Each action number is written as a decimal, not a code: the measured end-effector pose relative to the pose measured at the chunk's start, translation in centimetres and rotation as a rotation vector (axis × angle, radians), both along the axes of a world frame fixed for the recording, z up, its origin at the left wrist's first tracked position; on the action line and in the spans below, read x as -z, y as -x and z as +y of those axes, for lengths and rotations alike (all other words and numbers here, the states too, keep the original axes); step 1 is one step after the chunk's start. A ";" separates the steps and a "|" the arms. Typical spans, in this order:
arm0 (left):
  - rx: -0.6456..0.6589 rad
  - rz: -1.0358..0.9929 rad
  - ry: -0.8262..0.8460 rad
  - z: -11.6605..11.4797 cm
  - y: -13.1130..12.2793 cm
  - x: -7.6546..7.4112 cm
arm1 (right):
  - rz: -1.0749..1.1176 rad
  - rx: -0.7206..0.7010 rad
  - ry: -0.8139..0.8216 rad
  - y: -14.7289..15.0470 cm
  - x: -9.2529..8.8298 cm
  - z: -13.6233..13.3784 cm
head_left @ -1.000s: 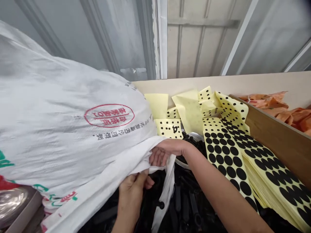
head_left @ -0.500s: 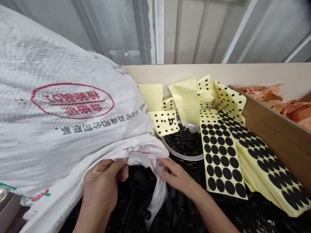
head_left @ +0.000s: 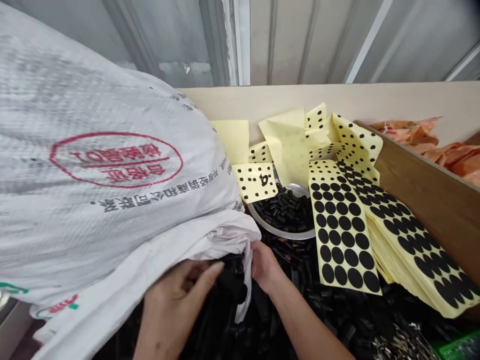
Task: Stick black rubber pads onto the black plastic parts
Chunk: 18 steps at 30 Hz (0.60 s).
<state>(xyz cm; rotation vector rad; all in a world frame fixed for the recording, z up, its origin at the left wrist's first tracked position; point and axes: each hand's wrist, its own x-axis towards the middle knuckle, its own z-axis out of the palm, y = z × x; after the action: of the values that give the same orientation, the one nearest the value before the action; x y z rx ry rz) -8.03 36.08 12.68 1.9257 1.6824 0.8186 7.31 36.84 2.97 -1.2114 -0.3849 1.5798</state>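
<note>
A big white woven sack [head_left: 93, 215] with a red oval stamp leans in from the left, its mouth facing down over black parts [head_left: 318, 310]. My left hand [head_left: 176, 295] is at the sack's lower lip, thumb stretched out and apart from the fingers, which are partly hidden under the cloth. Black pieces [head_left: 230, 282] show in the mouth just beyond the thumb. On the mouth's right side my right hand [head_left: 265, 265] is closed on the bunched sack edge, its fingertips partly hidden. A loose white strip hangs down beside it.
Behind the hands stands a metal bowl [head_left: 279, 234] of short black pieces. Yellow sheets with black round stickers [head_left: 343, 235] lie to the right, against a wooden board [head_left: 420, 200]. Orange bags [head_left: 453, 155] lie beyond it. Small metal parts [head_left: 397, 345] are at lower right.
My left hand has loosened its pinch on the sack edge and its thumb has moved right. The mouth gapes wider, showing black pieces. My right hand has closed around the edge.
</note>
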 end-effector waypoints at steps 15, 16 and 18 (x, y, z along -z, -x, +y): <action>0.299 0.742 -0.462 1.7 -5.2 2.7 | 0.289 0.126 0.049 0.3 -0.8 -1.1; 0.306 0.691 -0.456 1.8 -5.0 2.8 | 0.281 0.138 0.043 0.4 -0.7 -1.2; 0.296 0.610 -0.463 2.1 -4.5 3.1 | 0.246 0.180 0.018 0.4 -0.4 -0.9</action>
<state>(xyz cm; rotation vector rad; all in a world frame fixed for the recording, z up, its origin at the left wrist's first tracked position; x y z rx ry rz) -3.52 38.20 9.54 2.8885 1.5301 0.5663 6.89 35.91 3.33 -1.0202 -0.0995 1.5548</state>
